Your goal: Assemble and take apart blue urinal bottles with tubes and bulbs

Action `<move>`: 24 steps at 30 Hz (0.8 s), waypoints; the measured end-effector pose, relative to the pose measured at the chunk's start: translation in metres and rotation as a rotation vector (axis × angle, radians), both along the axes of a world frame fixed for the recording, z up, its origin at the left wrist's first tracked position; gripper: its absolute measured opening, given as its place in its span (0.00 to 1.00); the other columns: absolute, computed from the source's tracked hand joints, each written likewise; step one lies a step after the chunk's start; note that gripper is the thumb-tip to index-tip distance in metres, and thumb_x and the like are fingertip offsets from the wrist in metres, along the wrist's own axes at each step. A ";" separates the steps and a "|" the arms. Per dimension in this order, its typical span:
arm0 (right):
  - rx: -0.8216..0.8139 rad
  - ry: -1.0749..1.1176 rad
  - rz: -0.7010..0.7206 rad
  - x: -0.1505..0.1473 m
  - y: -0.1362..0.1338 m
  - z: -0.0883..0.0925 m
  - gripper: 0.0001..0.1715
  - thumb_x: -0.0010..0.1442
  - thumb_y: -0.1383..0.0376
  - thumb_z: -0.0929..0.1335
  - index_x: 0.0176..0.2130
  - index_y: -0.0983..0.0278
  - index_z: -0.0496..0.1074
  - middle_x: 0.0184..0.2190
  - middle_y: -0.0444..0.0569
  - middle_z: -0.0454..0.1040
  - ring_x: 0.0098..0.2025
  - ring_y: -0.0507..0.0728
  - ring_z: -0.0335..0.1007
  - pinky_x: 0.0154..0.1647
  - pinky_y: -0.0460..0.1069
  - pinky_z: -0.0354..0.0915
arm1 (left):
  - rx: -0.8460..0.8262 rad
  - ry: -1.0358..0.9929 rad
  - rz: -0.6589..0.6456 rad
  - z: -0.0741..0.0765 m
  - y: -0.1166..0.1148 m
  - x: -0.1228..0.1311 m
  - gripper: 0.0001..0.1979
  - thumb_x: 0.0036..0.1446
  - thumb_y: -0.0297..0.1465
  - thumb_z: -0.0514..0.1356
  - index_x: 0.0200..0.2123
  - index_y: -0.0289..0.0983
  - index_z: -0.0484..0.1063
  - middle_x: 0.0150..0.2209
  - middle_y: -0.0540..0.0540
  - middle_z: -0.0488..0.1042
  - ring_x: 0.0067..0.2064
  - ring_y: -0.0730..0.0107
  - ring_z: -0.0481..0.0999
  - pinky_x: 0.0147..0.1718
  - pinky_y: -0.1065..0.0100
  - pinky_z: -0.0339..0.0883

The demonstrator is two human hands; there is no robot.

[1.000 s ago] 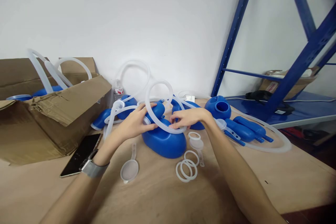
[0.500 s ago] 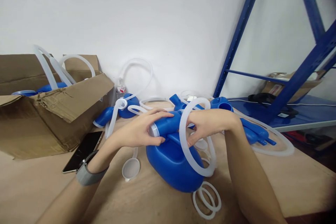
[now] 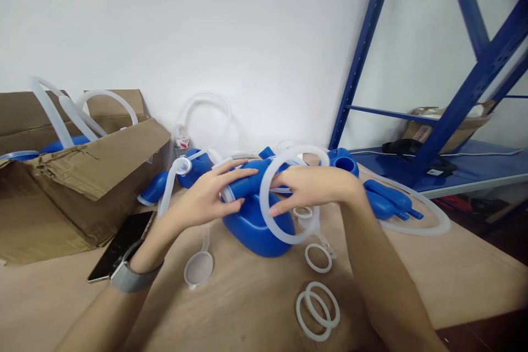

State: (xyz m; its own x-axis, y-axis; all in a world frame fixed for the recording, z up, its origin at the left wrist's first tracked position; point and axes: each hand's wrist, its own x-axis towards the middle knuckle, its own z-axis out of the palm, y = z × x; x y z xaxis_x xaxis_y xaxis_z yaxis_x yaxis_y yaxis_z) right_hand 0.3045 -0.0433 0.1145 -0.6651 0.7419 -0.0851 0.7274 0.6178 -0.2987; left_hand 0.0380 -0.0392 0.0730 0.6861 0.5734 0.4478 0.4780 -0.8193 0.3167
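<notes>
Above the bench (image 3: 247, 313), the left hand (image 3: 204, 196) clasps a blue neck (image 3: 251, 183) near its white-rimmed end, over a blue container (image 3: 262, 236); the right hand (image 3: 311, 186) is at a loop of pale hose (image 3: 265, 199), its grip hidden. A wrist snagging that loop could tip the container, or a sweeping forearm scatter the loose rings (image 3: 298, 314).
</notes>
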 end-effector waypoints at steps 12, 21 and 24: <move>-0.048 0.018 0.167 -0.050 0.046 -0.066 0.51 0.46 0.61 0.82 0.67 0.52 0.70 0.78 0.50 0.45 0.75 0.78 0.49 0.70 0.63 0.59 | 0.093 -0.160 0.262 -0.041 0.074 -0.045 0.22 0.63 0.42 0.62 0.55 0.38 0.77 0.59 0.39 0.76 0.60 0.50 0.75 0.60 0.50 0.70; 0.163 0.177 0.126 -0.100 0.082 -0.136 0.42 0.71 0.57 0.68 0.76 0.61 0.51 0.78 0.60 0.23 0.78 0.75 0.22 0.76 0.69 0.39 | 0.275 -0.130 0.745 -0.067 0.090 -0.062 0.24 0.60 0.29 0.55 0.60 0.35 0.73 0.69 0.32 0.62 0.70 0.40 0.62 0.67 0.46 0.61; 0.186 0.199 0.070 -0.103 0.091 -0.144 0.39 0.74 0.58 0.64 0.76 0.58 0.48 0.78 0.59 0.22 0.78 0.75 0.21 0.75 0.72 0.39 | 0.200 -0.195 0.796 -0.071 0.093 -0.062 0.31 0.58 0.27 0.55 0.67 0.34 0.64 0.67 0.30 0.63 0.70 0.40 0.62 0.67 0.42 0.61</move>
State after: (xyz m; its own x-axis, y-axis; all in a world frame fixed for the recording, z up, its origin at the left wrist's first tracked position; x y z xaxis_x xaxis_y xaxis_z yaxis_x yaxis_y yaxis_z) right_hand 0.2013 0.0474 -0.0298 -0.7056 0.6839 0.1856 0.6193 0.7224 -0.3077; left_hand -0.0245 0.0534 0.0017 0.0109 0.7504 0.6609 0.8885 -0.3105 0.3378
